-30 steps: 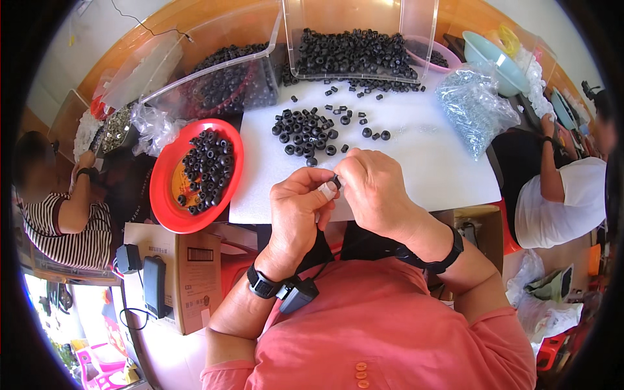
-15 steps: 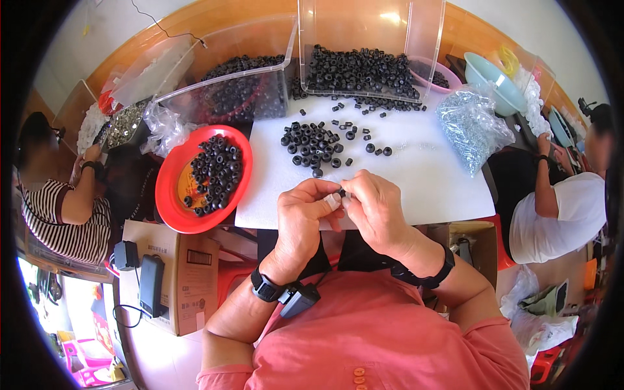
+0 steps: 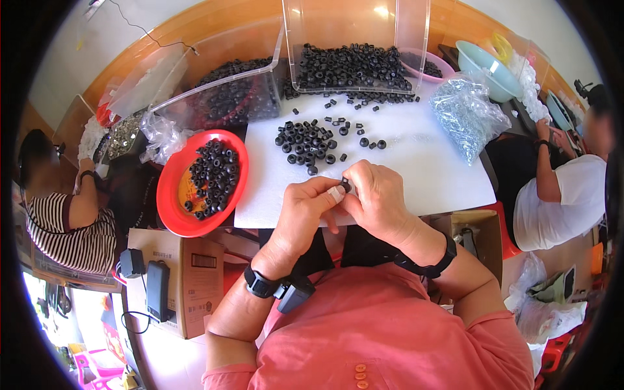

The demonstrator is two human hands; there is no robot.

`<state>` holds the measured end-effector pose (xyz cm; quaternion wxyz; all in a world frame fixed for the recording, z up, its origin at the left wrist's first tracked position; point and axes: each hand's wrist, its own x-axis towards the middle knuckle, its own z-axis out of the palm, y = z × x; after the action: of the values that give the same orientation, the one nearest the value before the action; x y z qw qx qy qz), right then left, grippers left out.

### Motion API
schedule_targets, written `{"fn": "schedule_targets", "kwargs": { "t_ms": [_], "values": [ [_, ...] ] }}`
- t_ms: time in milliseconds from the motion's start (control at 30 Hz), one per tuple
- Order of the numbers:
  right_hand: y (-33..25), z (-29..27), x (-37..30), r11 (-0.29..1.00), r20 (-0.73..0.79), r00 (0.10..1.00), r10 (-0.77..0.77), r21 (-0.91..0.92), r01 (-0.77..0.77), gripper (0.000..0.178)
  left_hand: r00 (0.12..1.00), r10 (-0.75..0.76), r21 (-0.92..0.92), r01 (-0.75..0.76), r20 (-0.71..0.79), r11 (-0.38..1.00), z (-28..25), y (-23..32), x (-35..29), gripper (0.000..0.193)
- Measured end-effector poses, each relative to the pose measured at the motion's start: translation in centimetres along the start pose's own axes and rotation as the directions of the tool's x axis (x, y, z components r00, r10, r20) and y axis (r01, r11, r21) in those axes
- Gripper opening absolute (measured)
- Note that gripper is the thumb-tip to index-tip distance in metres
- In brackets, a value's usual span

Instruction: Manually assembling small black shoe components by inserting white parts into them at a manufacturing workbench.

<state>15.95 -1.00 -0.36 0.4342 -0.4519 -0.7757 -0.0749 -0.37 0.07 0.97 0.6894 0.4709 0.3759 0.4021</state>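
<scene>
Over the front edge of a white board [image 3: 416, 185], my two hands meet around a small black ring-like part [image 3: 344, 186]. My left hand [image 3: 304, 209] pinches it between thumb and fingers, with a pale wrap on one fingertip. My right hand [image 3: 376, 198] closes on the same part from the other side. Just beyond my fingers lies a loose pile of black parts [image 3: 305, 142], some round, some short and ring-shaped. To the left, a red oval basin [image 3: 170, 218] holds more of the round black parts.
Clear plastic bins [image 3: 179, 97] of black parts stand at the back, one tipped toward me [image 3: 354, 90]. On the right are a bag of small silvery pieces [image 3: 469, 117], a pink bowl [image 3: 444, 68] and a light-blue basin [image 3: 487, 71]. A person sits on each side. A cardboard box [image 3: 201, 286] stands lower left.
The view has shifted slightly. My hands stay together, and the black part now shows more clearly between my fingertips. The pile and basin look the same.
</scene>
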Motion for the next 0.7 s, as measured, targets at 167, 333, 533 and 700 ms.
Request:
{"fn": "schedule_targets", "kwargs": {
  "t_ms": [167,333,533,700],
  "values": [
    [0.2,-0.8,0.4,0.984,0.151,0.988,0.026,0.171,-0.052,0.029,0.998,-0.016,0.082,0.011,0.064,0.997,-0.4,0.0,0.3,0.014],
    [0.0,0.2,-0.3,0.983,0.103,0.994,0.025,0.176,-0.043,0.029,0.999,-0.02,0.137,0.014,0.037,0.99,-0.4,0.2,0.1,0.012],
    [-0.9,0.2,-1.5,0.967,0.055,0.992,0.117,0.22,-0.126,0.022,1.0,0.019,0.152,-0.017,-0.013,0.988,-0.1,-0.1,-0.8,0.013],
    [1.6,-3.8,0.1,0.963,0.191,0.97,0.152,0.193,-0.189,0.015,0.905,0.288,0.304,-0.192,-0.314,0.933,-3.7,3.7,-2.9,0.014]
  ]
}}
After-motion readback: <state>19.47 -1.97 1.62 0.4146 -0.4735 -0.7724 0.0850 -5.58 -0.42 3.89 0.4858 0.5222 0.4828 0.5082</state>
